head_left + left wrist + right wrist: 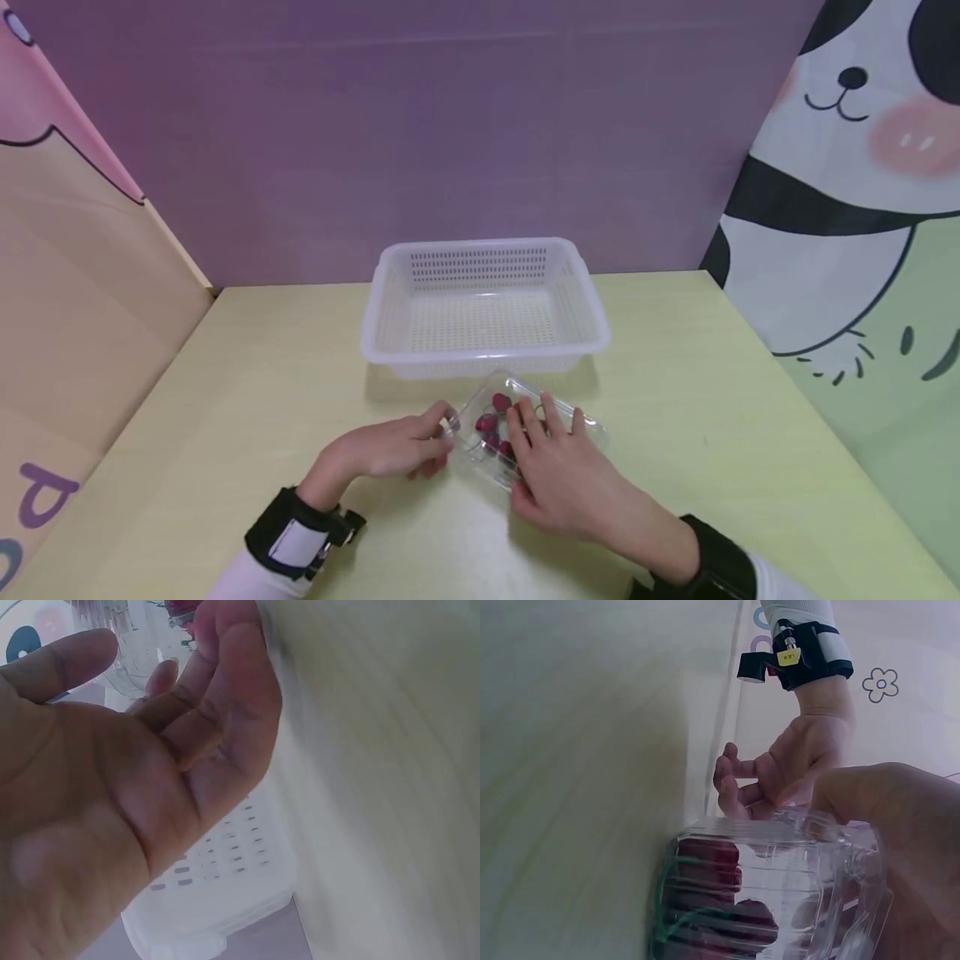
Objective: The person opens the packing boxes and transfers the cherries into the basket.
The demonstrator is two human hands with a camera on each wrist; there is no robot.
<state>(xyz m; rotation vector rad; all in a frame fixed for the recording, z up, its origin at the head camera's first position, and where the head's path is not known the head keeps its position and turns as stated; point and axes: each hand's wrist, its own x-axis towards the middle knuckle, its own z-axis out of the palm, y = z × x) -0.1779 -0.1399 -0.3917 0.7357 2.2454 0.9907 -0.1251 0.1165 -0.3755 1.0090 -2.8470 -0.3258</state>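
A clear plastic box (491, 468) lies at an angle on the table in front of the basket. Inside it are several dark red cherries (487, 422), with green stems showing in the right wrist view. My left hand (393, 442) is at the box's left corner, thumb and index finger on either side of the edge, the other fingers curled below. Across the top of the box my right hand (566, 475) rests with its fingers straight and spread, its thumb on the near side. That hand hides the box's right part.
Just behind the box stands a white perforated plastic basket (483, 357), with nothing visible in it. A purple backdrop (480, 142) rises at the table's far edge, and printed panels flank both sides. Pale wood-look table (247, 383) surrounds everything.
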